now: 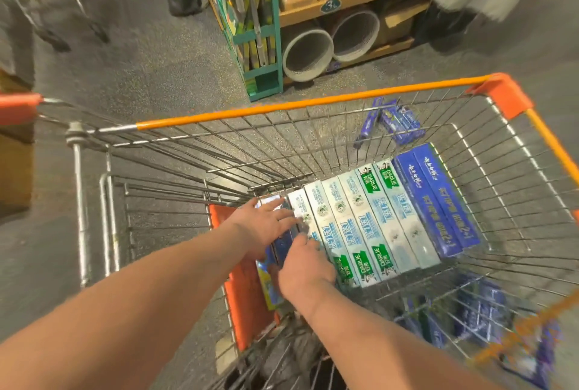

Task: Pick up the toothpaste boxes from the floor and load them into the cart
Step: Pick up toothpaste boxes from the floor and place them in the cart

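1 head camera looks down, seemingly close, into the cart (282,106).

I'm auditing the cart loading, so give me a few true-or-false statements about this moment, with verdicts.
1. The Darlie toothpaste boxes lie side by side on the bottom of the shopping cart. True.
2. Both hands are outside the cart. False: the left hand and right hand are inside it, at one end of the row.
3. No boxes remain on the floor. False: purple toothpaste boxes lie on the floor beyond the cart's far wall.
4. The cart's rim is orange. True.
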